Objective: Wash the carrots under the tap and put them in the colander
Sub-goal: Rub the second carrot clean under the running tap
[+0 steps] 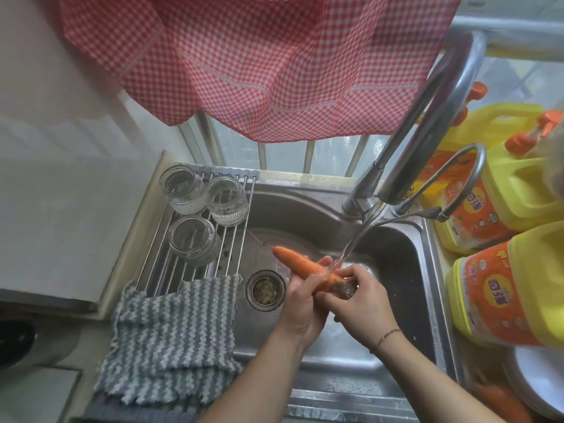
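An orange carrot [294,261] lies across both hands over the steel sink [393,248], its thin tip pointing up-left. My left hand [302,303] grips its middle from below. My right hand [361,300] is closed around its thick end. Water runs from the tall curved tap [427,117] onto the carrot where the hands meet. At the bottom right a white bowl-like rim [531,389] shows, with something orange [500,401] beside it; I cannot tell whether it is the colander.
A roll-up rack [235,239] over the sink's left side holds three upturned glass jars [192,239]. A striped cloth [174,337] hangs over the front left. The drain strainer [265,290] holds scraps. Yellow detergent jugs [503,288] crowd the right. A red checked curtain [259,62] hangs overhead.
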Demonstrator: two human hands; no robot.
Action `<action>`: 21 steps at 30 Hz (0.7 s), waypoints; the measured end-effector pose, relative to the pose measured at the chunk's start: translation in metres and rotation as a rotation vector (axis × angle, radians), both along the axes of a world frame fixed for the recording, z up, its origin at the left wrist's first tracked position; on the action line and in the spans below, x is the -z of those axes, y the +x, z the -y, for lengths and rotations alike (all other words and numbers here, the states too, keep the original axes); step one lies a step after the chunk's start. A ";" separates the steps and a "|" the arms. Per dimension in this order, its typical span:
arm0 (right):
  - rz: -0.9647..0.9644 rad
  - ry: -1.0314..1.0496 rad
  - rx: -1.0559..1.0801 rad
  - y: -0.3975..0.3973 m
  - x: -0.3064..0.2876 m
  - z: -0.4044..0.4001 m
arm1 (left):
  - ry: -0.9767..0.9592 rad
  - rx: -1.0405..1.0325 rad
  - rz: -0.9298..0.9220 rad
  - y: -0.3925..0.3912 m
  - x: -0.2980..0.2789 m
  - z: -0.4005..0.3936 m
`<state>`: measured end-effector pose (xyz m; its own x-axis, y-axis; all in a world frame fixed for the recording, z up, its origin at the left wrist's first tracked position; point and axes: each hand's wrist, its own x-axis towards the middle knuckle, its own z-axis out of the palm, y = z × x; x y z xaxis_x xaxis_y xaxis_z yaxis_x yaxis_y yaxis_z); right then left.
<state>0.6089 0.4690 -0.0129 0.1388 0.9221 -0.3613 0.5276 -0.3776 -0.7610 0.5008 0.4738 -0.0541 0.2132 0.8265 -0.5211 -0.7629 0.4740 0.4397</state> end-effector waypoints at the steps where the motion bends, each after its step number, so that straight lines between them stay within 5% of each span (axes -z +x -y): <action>1: -0.029 -0.011 0.013 0.001 -0.001 0.001 | 0.030 0.029 0.016 -0.001 0.002 0.002; 9: -0.086 -0.043 0.024 0.002 -0.002 0.009 | -0.025 0.084 0.059 0.001 0.013 0.011; 16: 0.029 0.028 0.010 -0.002 0.014 0.020 | -0.184 0.044 -0.103 0.007 0.019 0.005; 21: 0.092 0.115 -0.009 -0.004 0.015 0.019 | -0.110 0.030 0.022 0.006 0.012 0.015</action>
